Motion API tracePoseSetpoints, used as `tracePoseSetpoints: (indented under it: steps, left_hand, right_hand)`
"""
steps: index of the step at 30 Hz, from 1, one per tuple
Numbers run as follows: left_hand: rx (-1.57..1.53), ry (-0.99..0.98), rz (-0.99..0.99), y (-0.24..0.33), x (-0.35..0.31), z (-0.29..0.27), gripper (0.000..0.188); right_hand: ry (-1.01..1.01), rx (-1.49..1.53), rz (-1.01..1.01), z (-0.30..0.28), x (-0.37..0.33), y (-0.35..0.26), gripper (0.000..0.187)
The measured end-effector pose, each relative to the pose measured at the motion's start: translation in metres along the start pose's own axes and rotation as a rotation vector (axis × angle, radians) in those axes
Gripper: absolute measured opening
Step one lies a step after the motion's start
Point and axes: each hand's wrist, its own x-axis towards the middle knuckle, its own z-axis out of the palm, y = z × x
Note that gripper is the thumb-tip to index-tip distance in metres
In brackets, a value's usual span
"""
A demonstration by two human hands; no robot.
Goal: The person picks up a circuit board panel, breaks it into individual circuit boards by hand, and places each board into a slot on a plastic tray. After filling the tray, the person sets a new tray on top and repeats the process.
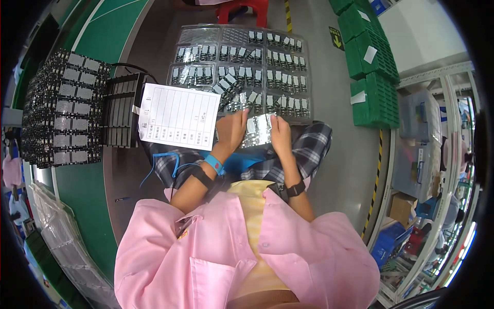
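A: Hands?
B: Right hand [282,136] grips the upper right corner of a shiny panel [257,131]. Left hand [230,133] is at the panel's left side, fingers bent; can't tell if it grips.
A: Panel position?
B: In front of the lap, between the hands, just on the near side of the big clear tray [198,35].
A: Worn on the wrists?
B: Blue strap [214,164] plus a dark band on the left, dark band on the right.
A: Tray contents?
B: Rows of small boards [282,80] in compartments. A few lie slanted near the left hand.
A: Left side?
B: White paper sheet [180,117] beside the left hand, its left edge at a black rack [119,113]. Past that, a tall stack of dark boards with silver patches [69,108] on the green desk [87,193]. Clear plastic trays [72,234] nearer the body.
A: Rest?
B: Red stool [261,13] beyond the tray. Green crates [378,98] to the right, shelf [437,74] past them with bins.
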Motion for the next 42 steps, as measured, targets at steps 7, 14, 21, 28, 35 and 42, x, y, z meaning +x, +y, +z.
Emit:
tracePoseSetpoints:
  steps: [7,14,21,28,35,42]
  left_hand:
    - [-0.203,0.215,0.311,0.013,0.014,0.004,0.035]
    - [-0.331,-0.093,0.033,0.011,0.012,-0.005,0.038]
    - [-0.491,-0.06,-0.055,0.002,0.035,-0.017,0.04]
    - [-0.814,0.017,-0.323,-0.045,0.074,-0.019,0.045]
    - [-0.996,0.1,-0.496,-0.072,0.087,-0.032,0.044]
    - [-1.094,0.034,-0.649,-0.076,0.097,-0.039,0.045]
  right_hand:
    - [0.207,-0.12,-0.123,0.011,-0.003,-0.007,0.028]
    - [-0.035,-0.014,-0.096,0.005,0.009,-0.016,0.027]
    - [-0.315,0.352,0.078,-0.002,0.039,-0.04,0.032]
    - [-0.112,0.419,0.273,-0.007,0.129,-0.045,0.037]
    - [-0.242,0.298,0.247,0.058,0.32,-0.012,0.019]
    - [0.176,-0.307,-0.163,0.116,0.383,0.004,0.023]
